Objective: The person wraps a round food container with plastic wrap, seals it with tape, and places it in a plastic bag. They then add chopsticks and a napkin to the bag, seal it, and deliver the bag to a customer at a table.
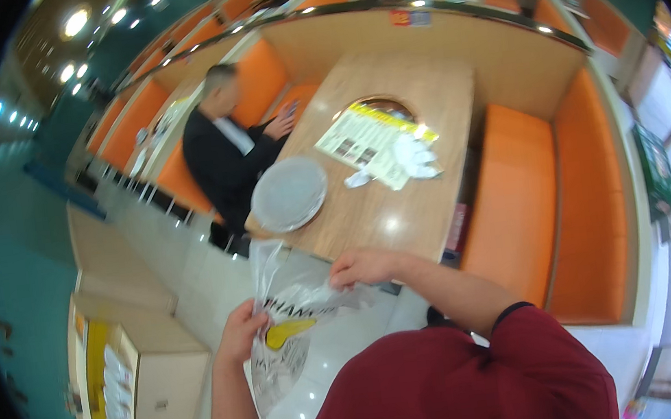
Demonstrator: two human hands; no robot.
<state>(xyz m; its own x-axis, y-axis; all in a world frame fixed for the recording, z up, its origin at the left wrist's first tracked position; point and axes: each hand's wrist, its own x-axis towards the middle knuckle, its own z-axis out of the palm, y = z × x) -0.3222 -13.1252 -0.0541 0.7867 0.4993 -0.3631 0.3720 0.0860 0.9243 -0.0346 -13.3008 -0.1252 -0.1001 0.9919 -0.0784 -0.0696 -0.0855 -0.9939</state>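
A clear plastic carrier bag (287,337) with dark lettering and a yellow print hangs between my hands, over the tiled floor. My left hand (243,331) grips its left side below an upright handle loop. With bent fingers my right hand (363,268) pinches the bag's upper right edge, close to the table's near end. Just beyond the bag, a round plastic takeout container (289,193) with a translucent lid stands at the near left corner of the wooden table (367,218). What it holds cannot be made out through the lid.
A printed menu sheet (359,145) and crumpled white tissue or gloves (412,155) lie beside a round inset (383,109) in the tabletop. A seated person (221,142) holds a phone on the left. An orange bench (511,191) runs along the right; a cabinet (160,406) stands lower left.
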